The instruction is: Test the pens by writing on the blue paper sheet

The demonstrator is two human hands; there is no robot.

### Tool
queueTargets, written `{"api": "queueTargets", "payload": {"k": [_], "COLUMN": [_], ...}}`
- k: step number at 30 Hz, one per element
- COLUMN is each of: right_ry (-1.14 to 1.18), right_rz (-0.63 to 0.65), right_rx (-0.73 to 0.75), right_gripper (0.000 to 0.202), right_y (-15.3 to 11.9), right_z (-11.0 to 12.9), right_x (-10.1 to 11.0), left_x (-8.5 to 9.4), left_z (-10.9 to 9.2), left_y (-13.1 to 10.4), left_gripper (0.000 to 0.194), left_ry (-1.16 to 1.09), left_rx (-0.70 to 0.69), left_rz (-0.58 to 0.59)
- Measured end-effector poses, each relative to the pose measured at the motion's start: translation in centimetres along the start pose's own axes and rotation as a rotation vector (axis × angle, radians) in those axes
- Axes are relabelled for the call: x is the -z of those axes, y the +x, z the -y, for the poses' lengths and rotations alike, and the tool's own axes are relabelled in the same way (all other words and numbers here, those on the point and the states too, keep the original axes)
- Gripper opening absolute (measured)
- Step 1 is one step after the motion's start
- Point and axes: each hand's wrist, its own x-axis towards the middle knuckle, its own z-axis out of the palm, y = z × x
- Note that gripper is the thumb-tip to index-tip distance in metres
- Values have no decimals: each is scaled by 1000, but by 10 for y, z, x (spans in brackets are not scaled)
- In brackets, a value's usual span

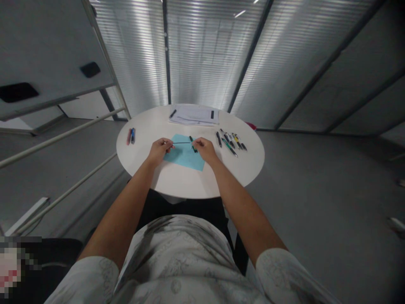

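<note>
Above a sheet of light blue paper [185,158], a thin dark pen refill [182,142] stretches level between my two hands. My left hand [160,150] pinches its left end, over the paper's left edge. At the other end, the fingertips of my right hand [205,148] are closed, with a small pale bit showing at them that is too small to name. A dark pen part [191,138] lies on the paper beside my right fingertips, which partly cover it.
On the round white table [177,185], several pens [232,141] lie to the right, and red and blue pens [130,136] to the left. A stack of papers [193,115] with dark items on it rests at the back. A whiteboard frame [104,114] stands left.
</note>
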Motion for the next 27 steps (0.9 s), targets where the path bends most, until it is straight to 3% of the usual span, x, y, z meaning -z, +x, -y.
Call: {"api": "queueTargets", "payload": {"k": [5, 8, 13, 18, 27], "right_ry": [-10, -140, -411, -662, -804], "right_rz": [-212, -252, -138, -33, 45], "right_rx": [11, 22, 101, -4, -2], "right_gripper": [21, 21, 14, 10, 13], "right_y": [3, 4, 0, -5, -11], "right_z": [2, -2, -7, -1, 9], "right_x": [6, 8, 5, 4, 2], "left_x": [1, 1, 0, -2, -2], "left_z": [4, 4, 2, -2, -4], "left_y": [2, 3, 2, -1, -2], "left_gripper": [24, 23, 25, 23, 21], "left_ry": [-26, -27, -10, -13, -38], "left_rx": [-6, -15, -3, 1, 32], "left_rz": [-53, -54, -52, -42, -20]}}
